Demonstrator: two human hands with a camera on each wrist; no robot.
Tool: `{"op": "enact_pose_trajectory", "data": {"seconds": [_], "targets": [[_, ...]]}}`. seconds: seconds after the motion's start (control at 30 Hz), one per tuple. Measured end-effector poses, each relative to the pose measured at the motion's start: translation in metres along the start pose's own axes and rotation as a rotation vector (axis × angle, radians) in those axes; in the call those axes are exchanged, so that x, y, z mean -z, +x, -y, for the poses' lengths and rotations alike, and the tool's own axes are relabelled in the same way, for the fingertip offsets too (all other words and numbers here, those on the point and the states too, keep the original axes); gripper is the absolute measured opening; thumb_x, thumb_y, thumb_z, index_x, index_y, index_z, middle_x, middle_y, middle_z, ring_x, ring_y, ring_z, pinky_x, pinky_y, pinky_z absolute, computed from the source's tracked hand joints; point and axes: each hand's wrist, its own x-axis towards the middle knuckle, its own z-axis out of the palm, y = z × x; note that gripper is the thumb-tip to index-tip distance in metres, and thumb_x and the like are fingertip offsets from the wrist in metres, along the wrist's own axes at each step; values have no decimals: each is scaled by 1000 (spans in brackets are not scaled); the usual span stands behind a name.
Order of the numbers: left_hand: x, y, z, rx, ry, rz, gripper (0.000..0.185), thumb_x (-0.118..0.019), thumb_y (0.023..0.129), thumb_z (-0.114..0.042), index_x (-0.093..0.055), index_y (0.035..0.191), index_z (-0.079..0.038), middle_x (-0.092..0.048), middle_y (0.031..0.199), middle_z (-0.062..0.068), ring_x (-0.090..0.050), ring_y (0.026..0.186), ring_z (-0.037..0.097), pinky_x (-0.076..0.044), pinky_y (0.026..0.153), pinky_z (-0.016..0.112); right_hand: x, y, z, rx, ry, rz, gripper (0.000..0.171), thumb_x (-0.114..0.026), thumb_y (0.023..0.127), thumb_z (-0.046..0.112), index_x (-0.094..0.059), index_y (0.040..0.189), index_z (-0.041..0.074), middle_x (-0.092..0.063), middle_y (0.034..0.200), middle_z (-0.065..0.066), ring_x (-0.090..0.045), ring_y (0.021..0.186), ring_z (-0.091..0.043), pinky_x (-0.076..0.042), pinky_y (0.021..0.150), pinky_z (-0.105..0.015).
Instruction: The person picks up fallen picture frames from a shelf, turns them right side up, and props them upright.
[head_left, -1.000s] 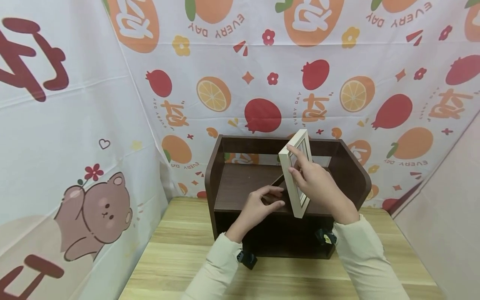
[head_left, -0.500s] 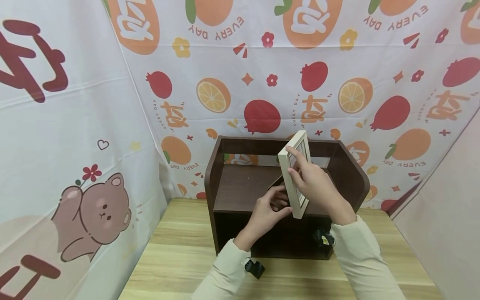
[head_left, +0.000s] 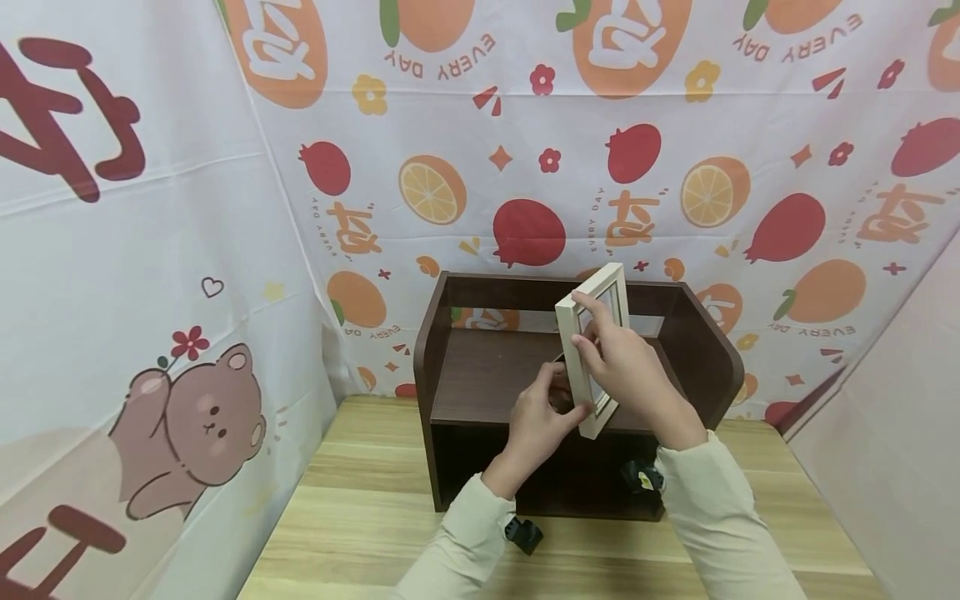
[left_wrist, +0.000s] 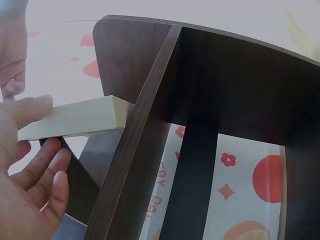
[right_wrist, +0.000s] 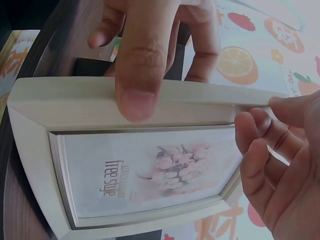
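A cream picture frame (head_left: pixel 576 379) stands tilted at the front edge of the dark brown shelf's upper board (head_left: pixel 480 379). My right hand (head_left: pixel 633 371) grips it near its upper end, index finger and thumb on the rim. Low on the frame, my left hand (head_left: pixel 538 425) pinches the rim, with its thumb (left_wrist: pixel 35 109) on the front side and its fingers curled behind. A dark flap (left_wrist: pixel 80 187) sticks out from the frame's back beside those fingers. In the right wrist view, a print of pink flowers (right_wrist: pixel 182 167) with lettering shows inside the frame.
The shelf unit has raised side panels (head_left: pixel 708 346) and a dark lower compartment (head_left: pixel 577 483). It stands on a light wood table (head_left: pixel 360 500). Fruit-patterned cloth (head_left: pixel 465 108) hangs behind, and a bear-printed cloth (head_left: pixel 195 417) hangs at the left.
My left hand has moved right and slightly down to the frame, and its thumb now meets the rim. The frame has turned slightly; my right hand keeps its grip.
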Motion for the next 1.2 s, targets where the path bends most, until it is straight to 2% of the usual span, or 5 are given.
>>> {"op": "enact_pose_trajectory", "data": {"seconds": [0.2,0.63,0.83,1.03,1.2], "targets": [[0,0,-3,23,43,-25,45,-76,84,-22,-52,122,-14,-70,96,4,-70,78,16,-53,69,24,1,1,2,0,-17,-4,56,-58,97,16,-34,147,12,-65,82,-6,-46,56,-11,-39,54,-28],[10,-1,-1,79,6,5,43,-74,86,-21,-53,123,-14,-68,100,5,-66,81,17,-48,65,22,13,19,0,-64,-54,91,57,-62,95,27,-39,145,16,-69,88,-6,-50,55,-13,-39,51,-27],[16,0,2,89,-23,32,44,-73,87,-21,-54,126,-14,-68,102,6,-65,84,18,-50,69,23,14,26,-3,-113,-88,62,53,-60,95,33,-45,144,19,-64,74,-7,-45,50,-14,-34,47,-27],[24,3,7,98,-50,67,44,-72,87,-19,-55,127,-13,-68,101,7,-65,82,16,-51,66,21,12,32,-8,-160,-147,-1,45,-57,97,35,-51,140,22,-46,55,-4,-37,46,-16,-26,42,-26],[30,7,11,121,-73,96,45,-72,86,-16,-55,128,-14,-68,101,8,-65,82,15,-52,63,21,13,33,-14,-197,-172,-34,44,-56,97,36,-51,139,23,-46,58,-4,-38,48,-16,-27,42,-27]]}}
